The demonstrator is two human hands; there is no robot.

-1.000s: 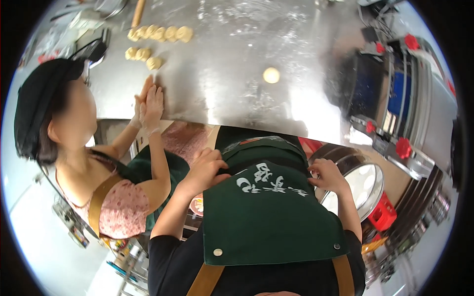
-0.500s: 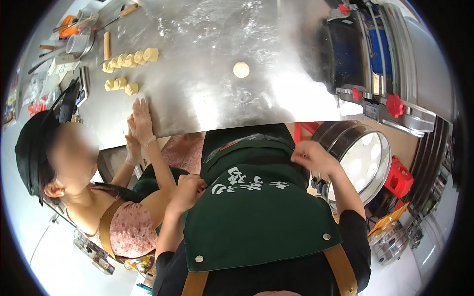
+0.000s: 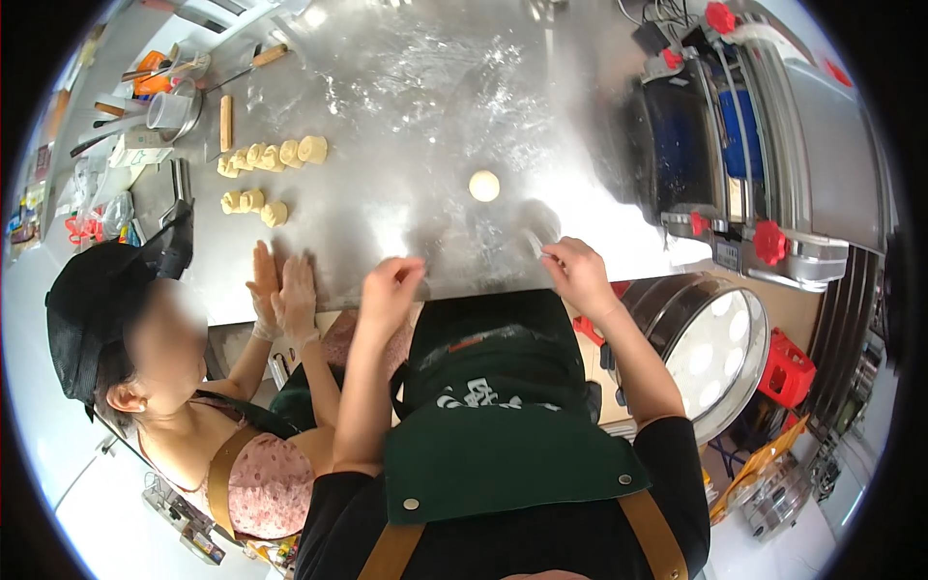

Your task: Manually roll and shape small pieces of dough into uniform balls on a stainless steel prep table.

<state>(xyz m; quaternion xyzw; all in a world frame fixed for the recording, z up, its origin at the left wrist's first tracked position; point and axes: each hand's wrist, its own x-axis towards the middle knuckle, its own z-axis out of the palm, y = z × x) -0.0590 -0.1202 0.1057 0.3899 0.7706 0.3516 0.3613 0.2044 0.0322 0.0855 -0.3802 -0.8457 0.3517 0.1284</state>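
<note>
Ahead of our half-curled left hand (image 3: pixel 391 290) and narrowed right hand (image 3: pixel 579 275), whose grip we cannot tell, the dough ball (image 3: pixel 484 186) seems soft, light, best cupped around its sides.

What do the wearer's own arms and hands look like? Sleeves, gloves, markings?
Short, plain black sleeves ending near the elbows; forearms uncovered. Left hand and right hand are bare, with no gloves, watch or cables visible on them. No markings I can make out.
</note>
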